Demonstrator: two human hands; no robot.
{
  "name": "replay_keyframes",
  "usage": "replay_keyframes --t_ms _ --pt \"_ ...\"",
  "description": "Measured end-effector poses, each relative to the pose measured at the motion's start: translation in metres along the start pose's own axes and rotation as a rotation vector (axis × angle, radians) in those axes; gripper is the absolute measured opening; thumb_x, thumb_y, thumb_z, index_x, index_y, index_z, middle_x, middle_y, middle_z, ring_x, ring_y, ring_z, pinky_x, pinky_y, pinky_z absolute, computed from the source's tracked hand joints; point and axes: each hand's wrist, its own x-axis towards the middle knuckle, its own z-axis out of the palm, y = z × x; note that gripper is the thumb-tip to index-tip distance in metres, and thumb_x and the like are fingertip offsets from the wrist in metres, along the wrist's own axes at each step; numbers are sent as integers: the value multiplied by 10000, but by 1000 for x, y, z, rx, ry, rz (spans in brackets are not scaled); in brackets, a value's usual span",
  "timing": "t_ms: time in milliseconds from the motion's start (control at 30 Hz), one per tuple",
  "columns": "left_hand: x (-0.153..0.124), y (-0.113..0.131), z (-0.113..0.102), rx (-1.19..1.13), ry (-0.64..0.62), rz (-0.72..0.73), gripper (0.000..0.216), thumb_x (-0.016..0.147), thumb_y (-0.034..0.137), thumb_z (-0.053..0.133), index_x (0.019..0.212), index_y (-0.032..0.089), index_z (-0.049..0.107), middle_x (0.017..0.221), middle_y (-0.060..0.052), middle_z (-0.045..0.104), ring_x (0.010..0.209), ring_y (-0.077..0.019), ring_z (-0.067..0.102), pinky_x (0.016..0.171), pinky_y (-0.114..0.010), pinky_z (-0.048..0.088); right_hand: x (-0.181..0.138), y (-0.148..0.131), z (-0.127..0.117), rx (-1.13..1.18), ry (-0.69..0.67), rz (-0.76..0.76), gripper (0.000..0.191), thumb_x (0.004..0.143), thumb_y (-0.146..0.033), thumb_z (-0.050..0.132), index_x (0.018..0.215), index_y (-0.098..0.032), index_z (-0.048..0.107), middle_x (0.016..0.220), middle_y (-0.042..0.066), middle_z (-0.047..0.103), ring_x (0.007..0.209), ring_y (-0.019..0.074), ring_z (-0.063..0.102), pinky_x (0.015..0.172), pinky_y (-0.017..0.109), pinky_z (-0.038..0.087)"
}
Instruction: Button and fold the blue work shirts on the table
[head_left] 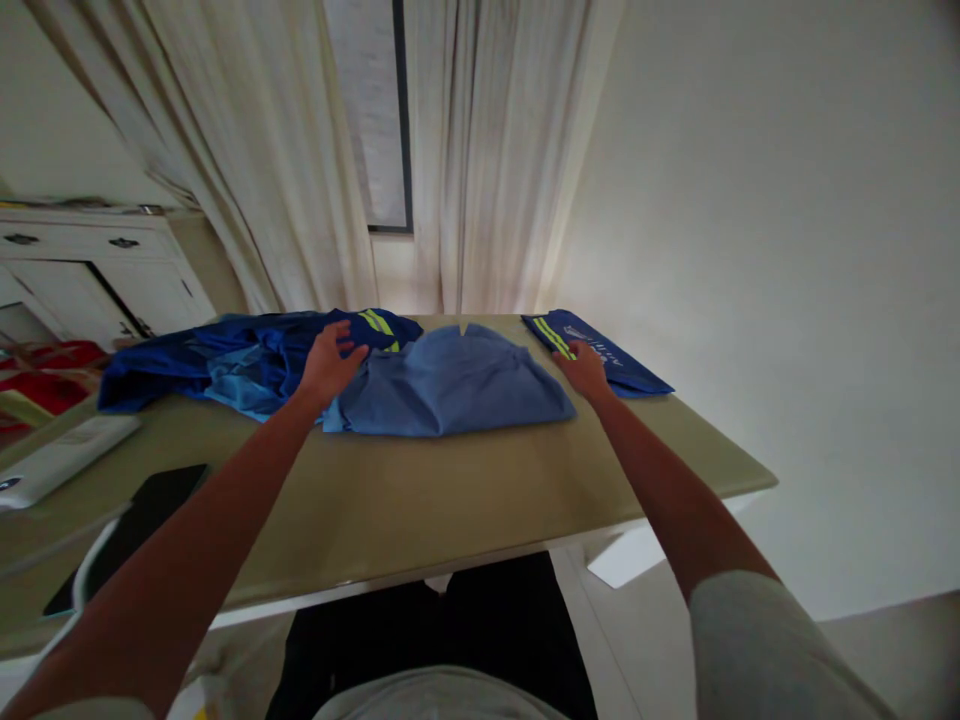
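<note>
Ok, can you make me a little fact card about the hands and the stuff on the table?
Left hand: open, where the heap meets the light cloth; touching unclear
Right hand: at the folded cloth; grip unclear
Middle: light cloth, blue, wrinkled
Right end: folded cloth, darker blue, yellow stripes
Left end: blue heap, crumpled
Near left arm: black flat thing
Behind table: curtains
</note>
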Motion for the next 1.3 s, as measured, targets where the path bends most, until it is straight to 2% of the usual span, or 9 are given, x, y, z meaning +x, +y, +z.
replay_keyframes --t_ms 133,300,567,667,767,833,1000,1200,1300 --pt "-51 -44 -5 367 -217 -147 592 876 547 629 1283 119 586 1151 -172 732 1047 -309 715 940 -413 546 -46 44 18 -24 -212 108 506 905 -495 690 1230 -111 642 1155 207 729 1099 329 693 998 461 515" --pt "-85 -59 -11 406 -389 -129 391 836 491 576 1026 165 677 1003 -135 769 952 -301 729 871 -379 536 -79 61 16 114 -260 -42 459 844 -344 728 1244 -139 637 1064 131 752 1000 266 709 921 406 545" --pt "-145 -58 -103 111 -991 -102 467 821 679 645 761 218 699 738 -9 680 714 -203 642 663 -286 524 -138 97 -89 187 -852 -92 629 793 -468 804 1327 -176 645 898 63 758 807 246 722 747 364 583" --pt "-149 -57 -107 122 -787 -90 561 801 774 623 777 218 692 761 -32 695 706 -211 654 649 -302 550 -144 91 -100 129 -700 -123 524 844 -493 763 1270 -197 690 977 108 772 869 265 736 807 400 599" --pt "-133 -58 -83 176 -363 -47 708 733 833 640 1030 192 695 1072 -118 755 844 -280 714 739 -364 591 -132 69 -76 94 -470 -196 525 877 -470 728 1329 -211 664 1244 155 729 1073 297 716 876 429 604" --pt "-119 -59 -63 225 -277 -13 768 747 814 633 1176 178 670 1239 -172 725 930 -317 730 814 -404 595 -119 52 -49 57 -414 -301 519 914 -433 686 1386 -221 634 1390 151 664 1217 306 663 959 455 580" --pt "-92 -64 -39 347 -472 17 573 708 664 719 1054 207 721 1077 -172 761 902 -328 739 851 -425 582 -91 30 -2 -142 -453 -466 360 907 -298 704 1248 -181 719 1196 137 744 1130 291 673 1079 466 481" --pt "-82 -60 -57 312 -610 0 501 718 725 673 797 231 651 806 -70 712 781 -276 687 769 -388 565 -86 43 0 -180 -431 -569 206 994 -228 541 988 -190 743 991 108 738 995 253 654 982 384 484" --pt "-76 -52 -62 174 -606 -58 643 652 808 706 892 212 668 948 -74 749 940 -295 692 870 -415 581 -85 46 -1 -153 -403 -548 204 994 -246 533 1030 -183 723 1024 116 732 1001 257 654 969 383 492"
